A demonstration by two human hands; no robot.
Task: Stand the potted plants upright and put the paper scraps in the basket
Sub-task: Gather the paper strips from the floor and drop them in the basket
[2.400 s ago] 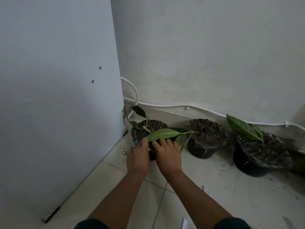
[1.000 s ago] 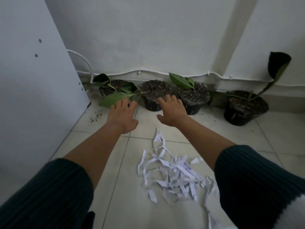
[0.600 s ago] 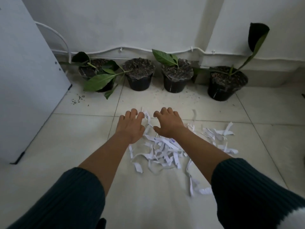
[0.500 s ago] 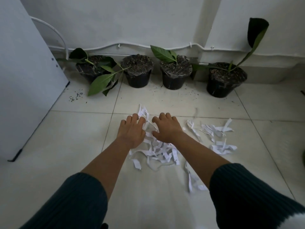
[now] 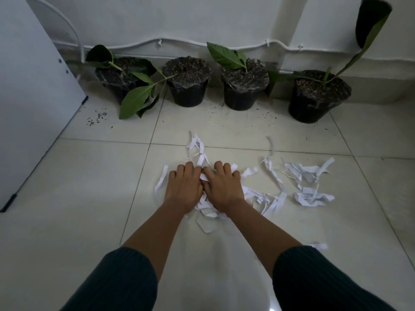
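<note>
Several black potted plants stand upright in a row along the wall: the left pot (image 5: 116, 84) with drooping leaves, a bare pot (image 5: 187, 86), a pot with a leaf (image 5: 244, 88) and a larger pot with a tall stem (image 5: 318, 97). White paper scraps (image 5: 303, 173) lie scattered on the tiled floor in front of them. My left hand (image 5: 183, 187) and my right hand (image 5: 222, 187) rest palm down, side by side, on the middle heap of scraps (image 5: 207, 207), fingers curled into it. No basket is in view.
A white panel (image 5: 33, 81) stands on the left. A white cable (image 5: 161, 40) runs along the wall behind the pots. Spilled soil (image 5: 97, 117) speckles the tiles near the left pot. One stray scrap (image 5: 318, 245) lies at the lower right.
My hands left the leftmost pot and came back and down to the floor. They now press together on the scrap heap, with fingers curled in rather than spread.
</note>
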